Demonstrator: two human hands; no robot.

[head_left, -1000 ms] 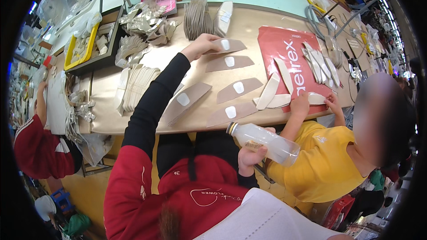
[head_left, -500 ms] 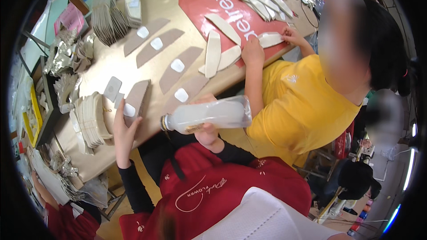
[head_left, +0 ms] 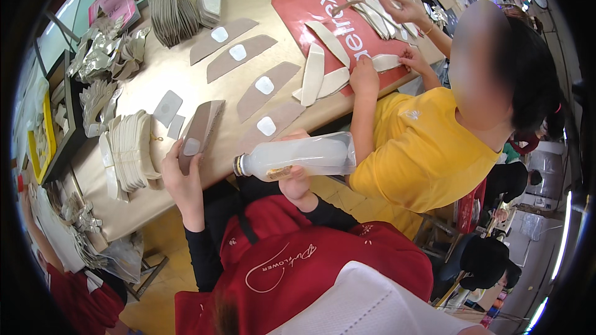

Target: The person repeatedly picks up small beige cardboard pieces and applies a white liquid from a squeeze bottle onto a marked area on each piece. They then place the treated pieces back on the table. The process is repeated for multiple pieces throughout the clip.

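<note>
My left hand (head_left: pixel 182 181) grips the near end of a taupe, curved-edge fabric piece (head_left: pixel 207 121) with a pale patch (head_left: pixel 192 146), tilted at the table's front edge. In my right hand (head_left: pixel 297 185) lies a translucent plastic bottle (head_left: pixel 310 154) on its side, its dark-ringed neck pointing left. Part of that hand is hidden behind the bottle. Beyond it rest several similar taupe pieces (head_left: pixel 251 99), each with a white patch. Two small grey pieces (head_left: pixel 167 109) sit beyond my left hand, and a tied bundle of cream strips (head_left: pixel 131 152) stands left of it.
A co-worker in yellow sits at right, hands (head_left: pixel 365 74) on cream pieces (head_left: pixel 313 74) by a red plastic sheet (head_left: pixel 295 3). Another person's hand reaches in at the far right. Tied taupe stacks (head_left: pixel 172 15) stand at the back; a dark tray (head_left: pixel 65 124) is at left.
My left hand has closed on the taupe piece, now tilted in its fingers; before, the fingers were spread over it. The bottle stays in my right hand. Another person's hand has come in at far right.
</note>
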